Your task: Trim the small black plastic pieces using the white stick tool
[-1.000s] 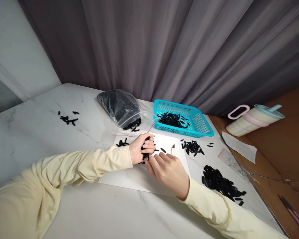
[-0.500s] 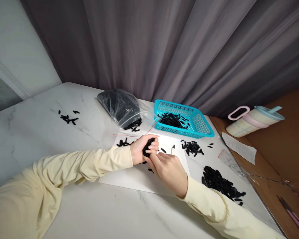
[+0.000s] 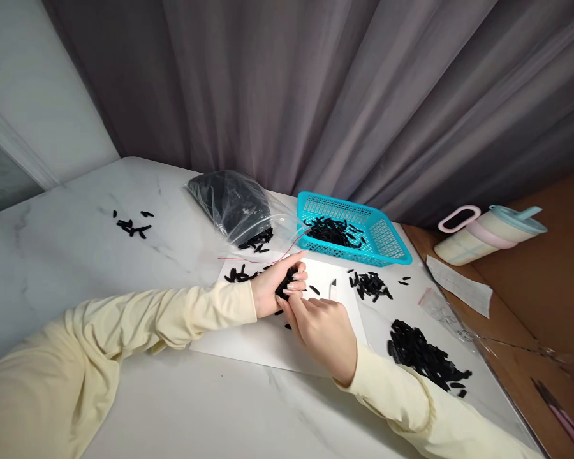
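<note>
left hand (image 3: 272, 288) curled closed, right hand (image 3: 323, 331) fingertips touching it

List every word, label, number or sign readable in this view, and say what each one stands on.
None can be read.
The paper slip by the drink bottle may bear faint print, too small and blurred to read.
The bottle, the turquoise basket, the plastic bag and the white sheet under the hands show no lettering.
</note>
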A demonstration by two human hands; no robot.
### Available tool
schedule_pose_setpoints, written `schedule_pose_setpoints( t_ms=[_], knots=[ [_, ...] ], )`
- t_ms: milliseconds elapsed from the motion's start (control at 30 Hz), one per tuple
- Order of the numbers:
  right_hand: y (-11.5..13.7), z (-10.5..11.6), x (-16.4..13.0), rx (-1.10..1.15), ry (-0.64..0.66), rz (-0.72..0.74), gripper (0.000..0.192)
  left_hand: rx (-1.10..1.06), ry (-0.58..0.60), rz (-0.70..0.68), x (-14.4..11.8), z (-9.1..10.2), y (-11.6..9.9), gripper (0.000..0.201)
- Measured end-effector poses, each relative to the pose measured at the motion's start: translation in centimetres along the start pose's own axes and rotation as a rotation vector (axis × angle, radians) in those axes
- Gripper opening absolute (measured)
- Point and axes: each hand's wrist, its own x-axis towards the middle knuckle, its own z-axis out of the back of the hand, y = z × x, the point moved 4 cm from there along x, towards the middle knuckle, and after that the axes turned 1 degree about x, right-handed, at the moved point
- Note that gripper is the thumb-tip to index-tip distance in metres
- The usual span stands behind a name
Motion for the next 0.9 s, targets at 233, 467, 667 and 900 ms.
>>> schedule_pose_setpoints(
  t_ms=[233,467,667,900],
  knots=[
    [0.2,-0.1,0.0,-0.021,-0.004,-0.01,0.046,-0.072,0.054,0.016,0.2,0.5,-0.1,0.044],
    [-0.1,-0.1,-0.1,-0.025,-0.004,-0.05,0.053,-0.134,0.03,-0.012,0.0,0.4,0.0,0.024],
    [-1.0,-1.2,-0.2,0.139,0.359,-0.255,0.049,-0.172,0.012,-0.006,-0.2,0.0,-0.1,0.02],
    [-1.4,-1.8,0.0,0.524,0.528,-0.396,0.044,-0.115,-0.006,0.042,-0.6,0.2,-0.2,0.03]
  ],
)
